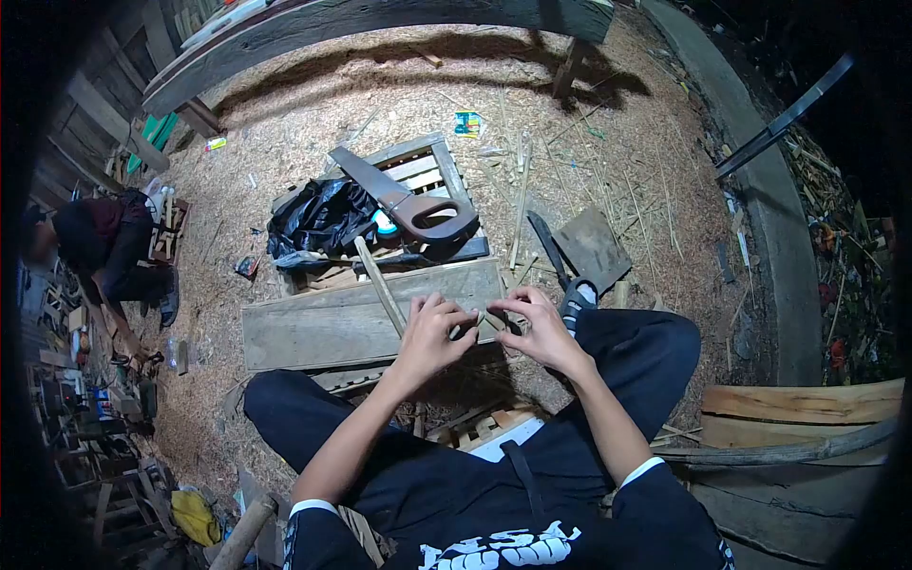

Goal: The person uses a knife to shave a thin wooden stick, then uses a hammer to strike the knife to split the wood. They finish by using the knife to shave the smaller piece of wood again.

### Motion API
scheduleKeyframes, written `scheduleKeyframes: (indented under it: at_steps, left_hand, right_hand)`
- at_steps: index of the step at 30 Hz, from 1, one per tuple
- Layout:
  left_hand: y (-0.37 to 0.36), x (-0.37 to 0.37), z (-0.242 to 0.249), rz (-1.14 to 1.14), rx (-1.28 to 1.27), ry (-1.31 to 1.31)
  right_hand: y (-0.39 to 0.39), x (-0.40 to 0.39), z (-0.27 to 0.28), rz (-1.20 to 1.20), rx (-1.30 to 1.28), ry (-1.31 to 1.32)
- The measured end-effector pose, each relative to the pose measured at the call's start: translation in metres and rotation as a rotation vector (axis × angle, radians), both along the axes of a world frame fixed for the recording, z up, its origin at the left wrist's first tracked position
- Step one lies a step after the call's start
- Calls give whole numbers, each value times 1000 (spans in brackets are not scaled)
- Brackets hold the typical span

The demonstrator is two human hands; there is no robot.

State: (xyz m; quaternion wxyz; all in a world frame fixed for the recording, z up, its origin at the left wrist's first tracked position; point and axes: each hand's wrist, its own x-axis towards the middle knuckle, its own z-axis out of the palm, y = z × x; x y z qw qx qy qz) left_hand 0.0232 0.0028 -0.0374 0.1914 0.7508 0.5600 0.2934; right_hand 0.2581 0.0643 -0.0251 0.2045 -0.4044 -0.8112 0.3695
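Note:
My left hand (436, 339) and my right hand (541, 334) meet over the near edge of a grey wooden board (304, 323). Both have thumb and fingers drawn together in a pinch around something small, perhaps a thin sliver, too small to name. A pale wooden stick (378, 285) slants across the board, its lower end beside my left hand. Beyond the board, a handsaw (404, 201) with a brown handle rests on a slatted wooden crate (432, 157) and a black plastic bag (323, 217). A long dark blade (545, 242) lies beyond my right hand.
A flat square plate (591, 252) lies right of the blade on the shavings-covered ground (655, 190). A heavy wooden bench (380, 36) spans the far side. Another person (104, 237) crouches at left. Planks (807, 404) stand near right, and a concrete curb (769, 228) runs beyond.

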Motion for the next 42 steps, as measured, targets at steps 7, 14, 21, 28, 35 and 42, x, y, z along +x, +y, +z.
scheduleKeyframes:
  at_steps: [7, 14, 21, 28, 35, 42]
  left_hand:
    - [0, 3, -3, 68, -5, -46]
    - [14, 1, -5, 126, 6, -16]
    - [12, -3, -5, 206, 47, -14]
    - [7, -25, 3, 287, 79, 45]
    - [3, -32, 2, 303, 104, 4]
    - [0, -23, 25, 259, 67, -7]
  right_hand:
    - [-3, 2, 6, 40, 223, -166]
    - [5, -7, -5, 11, 354, -153]
    - [21, -28, 17, -43, 280, -89]
    - [71, -123, 4, -76, 572, -7]
    - [94, -146, 0, 49, 611, -19]
    - [38, -81, 55, -333, 156, 448]
